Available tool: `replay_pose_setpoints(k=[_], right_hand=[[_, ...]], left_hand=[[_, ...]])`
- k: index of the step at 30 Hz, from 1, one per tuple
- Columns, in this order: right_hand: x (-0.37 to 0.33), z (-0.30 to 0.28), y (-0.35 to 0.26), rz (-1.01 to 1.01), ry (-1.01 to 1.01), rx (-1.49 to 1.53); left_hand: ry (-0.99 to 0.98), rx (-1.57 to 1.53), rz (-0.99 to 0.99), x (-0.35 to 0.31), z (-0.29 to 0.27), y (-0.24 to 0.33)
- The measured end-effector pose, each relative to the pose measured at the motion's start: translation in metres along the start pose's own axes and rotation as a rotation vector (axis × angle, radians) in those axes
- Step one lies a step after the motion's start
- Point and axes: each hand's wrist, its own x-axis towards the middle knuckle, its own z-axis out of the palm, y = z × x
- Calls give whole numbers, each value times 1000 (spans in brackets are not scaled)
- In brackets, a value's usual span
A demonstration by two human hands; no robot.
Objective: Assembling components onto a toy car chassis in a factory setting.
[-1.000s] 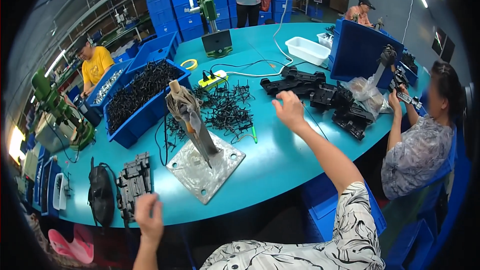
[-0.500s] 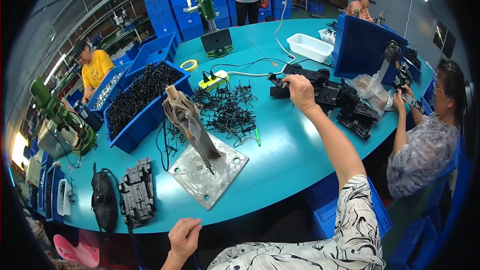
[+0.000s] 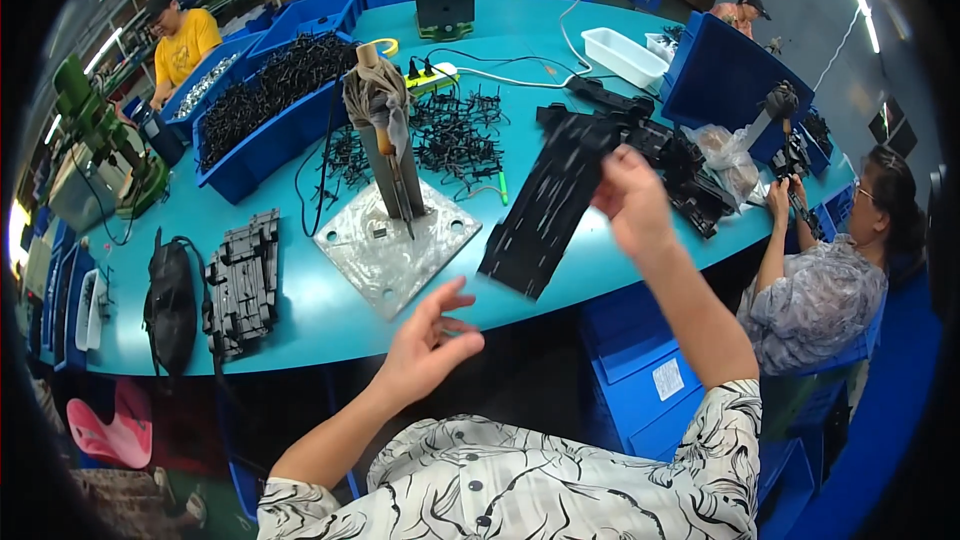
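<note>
My right hand (image 3: 638,205) is closed on the upper end of a flat, long black plastic part (image 3: 548,210) and holds it tilted over the table; motion blurs it slightly. My left hand (image 3: 432,342) is held up by the table's near edge, fingers apart, with nothing in it. Between it and the far side stands a cloth-wrapped metal post (image 3: 378,105) on a square metal base plate (image 3: 360,270). More bulky black plastic parts (image 3: 690,180) lie heaped beyond my right hand. Small branching black pieces (image 3: 455,135) are scattered behind the post.
A blue bin (image 3: 225,168) full of black pieces stands at the left. Nearer lie a stack of black moulded parts (image 3: 242,285) and a black bag (image 3: 172,305). A white tray (image 3: 622,58) sits far right. A co-worker (image 3: 825,260) works at the right.
My right hand has lifted the black plastic part from the heap and brought it nearer. My left hand has risen toward it and its fingers have spread. The view has tilted downward.
</note>
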Motion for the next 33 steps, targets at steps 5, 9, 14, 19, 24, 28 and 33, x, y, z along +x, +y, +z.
replay_pose_setpoints(k=[5, 9, 14, 19, 24, 28, 33], right_hand=[[-41, -7, 71, 364, -51, -30], [-6, -29, 69, 245, -157, -642], [95, -102, 70, -365, 136, -1490], [130, -108, 70, -233, 329, -1854], [95, -108, 81, -534, 225, -1653], [45, -84, 72, -502, 40, -1576], [-16, -47, 65, -571, -179, -1357]], left_hand=[[-158, -406, -343, 12, 14, -17], [-81, -432, -368, -1, 15, -30], [2, -409, -451, -4, 11, -26], [36, -430, -452, -6, 10, -34], [7, -482, -460, -5, 8, -31], [23, -495, -450, -1, 6, -39], [-33, -503, -411, 2, 6, -36]])
